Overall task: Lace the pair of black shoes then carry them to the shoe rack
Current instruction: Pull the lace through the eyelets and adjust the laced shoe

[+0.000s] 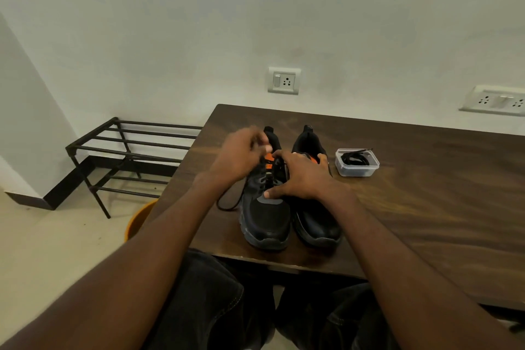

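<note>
Side by side near the counter's front edge stand two black shoes. On the left shoe the left hand pinches a lace above the eyelets; the right hand lies spread across the tongue, thumb pressing. A tub beside the right shoe holds another lace. Left of the counter, on the floor, stands the shoe rack.

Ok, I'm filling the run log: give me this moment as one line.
stage: lacing | left hand: pinches black lace | right hand: steadies left black shoe | spare lace: clear plastic tub | shoe rack: unused
</note>
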`<action>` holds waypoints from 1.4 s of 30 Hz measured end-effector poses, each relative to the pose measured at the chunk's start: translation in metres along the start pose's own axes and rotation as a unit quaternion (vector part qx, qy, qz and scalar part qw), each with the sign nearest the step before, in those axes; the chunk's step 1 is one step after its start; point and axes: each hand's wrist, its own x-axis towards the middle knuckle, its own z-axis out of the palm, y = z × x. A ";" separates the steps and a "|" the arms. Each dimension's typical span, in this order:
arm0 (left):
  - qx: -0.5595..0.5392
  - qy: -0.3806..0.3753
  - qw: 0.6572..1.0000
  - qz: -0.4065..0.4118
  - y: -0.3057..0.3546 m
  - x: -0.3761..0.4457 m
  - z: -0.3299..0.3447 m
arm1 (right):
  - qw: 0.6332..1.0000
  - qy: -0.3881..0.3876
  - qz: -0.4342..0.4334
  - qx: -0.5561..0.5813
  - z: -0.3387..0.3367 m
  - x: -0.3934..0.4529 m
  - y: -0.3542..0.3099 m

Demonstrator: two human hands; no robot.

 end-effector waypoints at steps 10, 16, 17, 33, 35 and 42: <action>0.149 -0.010 0.988 -0.043 -0.012 0.007 0.005 | 1.000 0.000 0.016 -0.001 -0.001 0.000 -0.003; 0.117 -0.066 0.990 -0.042 -0.014 0.001 -0.001 | 1.000 -0.006 0.018 0.004 -0.001 0.001 -0.003; 0.126 -0.058 0.990 -0.041 -0.015 0.002 -0.001 | 1.000 -0.005 0.017 0.004 -0.001 0.001 -0.003; 0.036 -0.064 0.992 -0.106 -0.014 -0.005 -0.021 | 0.999 0.020 -0.018 0.020 -0.001 0.007 -0.013; 0.076 -0.061 0.989 -0.114 -0.014 -0.006 -0.020 | 0.998 0.049 -0.033 0.030 -0.003 0.010 -0.021; 0.065 -0.067 0.994 -0.050 -0.016 -0.003 -0.016 | 0.993 0.104 0.007 -0.062 0.007 0.020 -0.044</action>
